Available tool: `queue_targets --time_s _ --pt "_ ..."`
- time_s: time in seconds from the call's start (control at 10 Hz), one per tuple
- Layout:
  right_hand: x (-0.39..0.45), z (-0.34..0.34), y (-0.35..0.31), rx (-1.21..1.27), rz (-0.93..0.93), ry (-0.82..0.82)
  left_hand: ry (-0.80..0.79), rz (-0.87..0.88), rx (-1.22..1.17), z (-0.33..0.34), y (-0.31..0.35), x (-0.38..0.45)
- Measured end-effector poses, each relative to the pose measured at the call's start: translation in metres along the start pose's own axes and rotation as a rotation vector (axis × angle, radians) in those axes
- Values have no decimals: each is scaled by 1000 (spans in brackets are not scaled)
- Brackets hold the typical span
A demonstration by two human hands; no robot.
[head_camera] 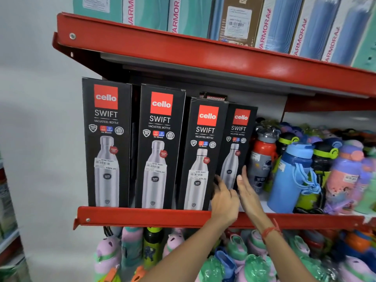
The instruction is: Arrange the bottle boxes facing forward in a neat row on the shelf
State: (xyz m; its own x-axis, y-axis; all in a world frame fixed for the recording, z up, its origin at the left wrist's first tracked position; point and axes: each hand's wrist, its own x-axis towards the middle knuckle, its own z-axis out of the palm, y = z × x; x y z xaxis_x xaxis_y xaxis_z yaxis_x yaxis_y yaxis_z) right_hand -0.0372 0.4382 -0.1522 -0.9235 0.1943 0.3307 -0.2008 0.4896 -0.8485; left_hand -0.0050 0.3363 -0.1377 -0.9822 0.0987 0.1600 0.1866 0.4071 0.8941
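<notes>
Several black Cello Swift bottle boxes stand upright on the red shelf [142, 217], fronts facing me. The two tall ones are the far-left box [106, 143] and the second box [159, 149]. A shorter third box [200, 157] stands at the shelf's front edge. The fourth box [237, 143] sits a little further back, on the right. My left hand [224, 197] has its fingers against the lower left edge of the fourth box, between it and the third. My right hand [247, 189] lies flat with fingers straight against the fourth box's lower right side.
Loose plastic bottles crowd the shelf right of the boxes, the nearest being a red-and-grey bottle [262, 159] and a blue bottle [291, 178]. Teal and blue boxes [284, 23] fill the shelf above. Colourful bottles [154, 247] hang below. A white wall is at left.
</notes>
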Motion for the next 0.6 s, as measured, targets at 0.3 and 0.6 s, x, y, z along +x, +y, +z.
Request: queue_targets --time_s 0.3,0.6 --pt "-63 -11 2 -57 -140 41 -7 107 69 -12 -18 -50" --pt "-86 -10 -32 -190 -180 277 -25 203 74 -36 -5 -76"
